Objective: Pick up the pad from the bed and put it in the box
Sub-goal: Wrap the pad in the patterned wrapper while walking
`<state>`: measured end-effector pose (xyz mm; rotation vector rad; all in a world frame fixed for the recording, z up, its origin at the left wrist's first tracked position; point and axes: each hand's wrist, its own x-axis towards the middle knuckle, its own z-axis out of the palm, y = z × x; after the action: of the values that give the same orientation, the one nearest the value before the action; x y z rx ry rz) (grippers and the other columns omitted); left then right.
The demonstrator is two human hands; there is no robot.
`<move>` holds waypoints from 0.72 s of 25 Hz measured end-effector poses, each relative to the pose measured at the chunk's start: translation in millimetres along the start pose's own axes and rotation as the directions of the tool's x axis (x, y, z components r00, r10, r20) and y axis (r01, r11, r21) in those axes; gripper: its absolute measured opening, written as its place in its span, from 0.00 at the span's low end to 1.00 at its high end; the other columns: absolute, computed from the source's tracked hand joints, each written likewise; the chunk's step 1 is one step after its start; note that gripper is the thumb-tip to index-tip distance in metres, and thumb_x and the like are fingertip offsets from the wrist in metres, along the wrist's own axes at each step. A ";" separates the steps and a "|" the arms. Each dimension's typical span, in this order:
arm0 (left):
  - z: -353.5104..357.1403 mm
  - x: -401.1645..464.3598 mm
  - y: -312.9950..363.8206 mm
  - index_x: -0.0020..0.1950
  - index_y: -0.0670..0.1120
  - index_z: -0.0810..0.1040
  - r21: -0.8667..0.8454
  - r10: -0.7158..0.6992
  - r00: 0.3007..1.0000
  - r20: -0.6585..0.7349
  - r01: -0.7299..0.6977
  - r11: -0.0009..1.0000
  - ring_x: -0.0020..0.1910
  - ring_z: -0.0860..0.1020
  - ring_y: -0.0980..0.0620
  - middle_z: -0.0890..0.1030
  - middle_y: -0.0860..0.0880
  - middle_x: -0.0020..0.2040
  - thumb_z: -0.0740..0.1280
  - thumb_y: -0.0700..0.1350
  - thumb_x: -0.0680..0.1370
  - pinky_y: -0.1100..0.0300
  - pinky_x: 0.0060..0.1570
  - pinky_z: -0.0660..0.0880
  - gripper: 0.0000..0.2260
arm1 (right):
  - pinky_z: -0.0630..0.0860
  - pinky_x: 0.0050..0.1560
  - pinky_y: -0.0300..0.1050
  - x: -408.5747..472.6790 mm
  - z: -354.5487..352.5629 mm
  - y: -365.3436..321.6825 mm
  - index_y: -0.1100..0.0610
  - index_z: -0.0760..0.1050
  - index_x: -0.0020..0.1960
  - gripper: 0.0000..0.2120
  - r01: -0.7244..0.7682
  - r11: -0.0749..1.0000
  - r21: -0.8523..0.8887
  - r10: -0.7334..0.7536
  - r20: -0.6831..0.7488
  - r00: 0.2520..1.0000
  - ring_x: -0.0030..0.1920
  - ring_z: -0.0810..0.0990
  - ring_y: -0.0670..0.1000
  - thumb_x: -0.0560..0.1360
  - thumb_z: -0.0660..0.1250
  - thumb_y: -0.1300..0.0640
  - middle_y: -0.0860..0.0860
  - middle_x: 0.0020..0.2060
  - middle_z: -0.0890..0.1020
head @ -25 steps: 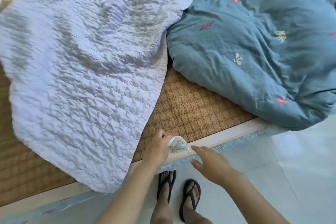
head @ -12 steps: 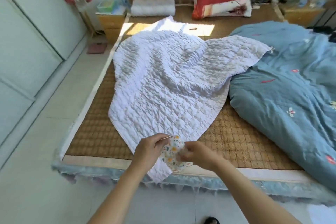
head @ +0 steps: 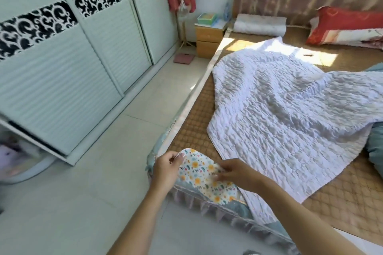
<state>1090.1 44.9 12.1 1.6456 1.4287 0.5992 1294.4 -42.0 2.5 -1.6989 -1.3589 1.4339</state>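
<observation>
The pad is a long white cloth piece printed with small yellow and blue flowers. It is held unfolded above the near left corner of the bed. My left hand pinches its upper left end. My right hand grips its right edge near the middle. Its lower end hangs free over the bed's frilled edge. No box is in view.
A white quilted blanket covers much of the woven bed mat. A blue duvet lies at the right edge, pillows at the headboard. Sliding wardrobe doors line the left wall across a tiled floor. A bedside cabinet stands beyond.
The pad has gone from a small folded bundle at the bed edge to an opened strip held in both hands. My view has swung left, towards the wardrobe and floor.
</observation>
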 end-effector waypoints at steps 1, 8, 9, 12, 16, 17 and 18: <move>-16.3 9.0 -10.7 0.47 0.45 0.81 -0.001 -0.031 0.999 -0.017 0.031 1.000 0.42 0.79 0.50 0.82 0.48 0.41 0.66 0.47 0.76 0.59 0.43 0.75 0.08 | 0.64 0.39 0.46 15.5 13.4 -16.0 0.55 0.68 0.28 0.18 0.035 0.999 0.009 -0.035 0.036 0.999 0.34 0.66 0.49 0.68 0.74 0.51 0.44 0.27 0.67; -104.8 61.8 -55.5 0.55 0.62 0.78 -0.277 -0.031 0.976 0.215 0.092 0.956 0.54 0.78 0.66 0.80 0.57 0.59 0.65 0.60 0.74 0.76 0.46 0.73 0.11 | 0.77 0.44 0.38 122.2 62.8 -108.1 0.68 0.76 0.41 0.19 0.136 0.990 0.035 -0.140 0.155 0.978 0.40 0.79 0.51 0.69 0.71 0.50 0.66 0.37 0.80; -116.4 71.6 -60.3 0.53 0.63 0.78 -0.299 -0.013 0.962 0.274 0.098 0.949 0.53 0.79 0.67 0.81 0.58 0.58 0.67 0.64 0.70 0.76 0.46 0.74 0.14 | 0.77 0.42 0.35 141.7 66.7 -119.1 0.65 0.77 0.41 0.14 0.154 0.988 0.018 -0.155 0.165 0.974 0.39 0.80 0.49 0.71 0.70 0.52 0.63 0.37 0.81; -140.9 113.0 -68.8 0.54 0.59 0.81 -0.264 0.005 0.945 0.328 0.086 0.961 0.53 0.83 0.54 0.85 0.53 0.54 0.73 0.62 0.64 0.57 0.53 0.79 0.20 | 0.68 0.35 0.39 203.5 76.1 -147.9 0.67 0.74 0.41 0.13 0.185 0.981 -0.048 -0.174 0.186 0.967 0.32 0.71 0.48 0.75 0.66 0.56 0.55 0.32 0.73; -186.2 193.2 -77.9 0.48 0.58 0.84 -0.249 -0.034 0.973 0.227 0.092 0.964 0.46 0.84 0.55 0.87 0.54 0.44 0.71 0.48 0.72 0.60 0.46 0.79 0.07 | 0.65 0.31 0.38 297.2 85.8 -192.1 0.62 0.73 0.41 0.10 0.161 0.984 -0.078 -0.151 0.119 0.981 0.30 0.67 0.46 0.73 0.69 0.56 0.51 0.31 0.72; -197.6 213.5 -80.7 0.47 0.58 0.84 -0.245 -0.040 0.978 0.207 0.091 0.965 0.46 0.83 0.56 0.87 0.54 0.44 0.71 0.47 0.72 0.62 0.45 0.78 0.07 | 0.66 0.31 0.36 319.3 87.4 -204.1 0.57 0.74 0.40 0.08 0.156 0.985 -0.073 -0.149 0.092 0.984 0.29 0.69 0.44 0.72 0.71 0.56 0.49 0.29 0.74; -207.9 232.0 -83.4 0.47 0.57 0.84 -0.235 -0.045 0.982 0.183 0.088 0.968 0.45 0.83 0.56 0.87 0.54 0.44 0.71 0.48 0.73 0.61 0.45 0.77 0.06 | 0.66 0.30 0.34 340.0 88.9 -214.5 0.53 0.74 0.38 0.07 0.160 0.985 -0.065 -0.155 0.077 0.985 0.27 0.69 0.42 0.71 0.72 0.56 0.45 0.28 0.75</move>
<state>931.0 325.4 10.8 1.4153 1.2252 0.5515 1112.6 326.6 25.7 -1.5578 -1.5636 1.3830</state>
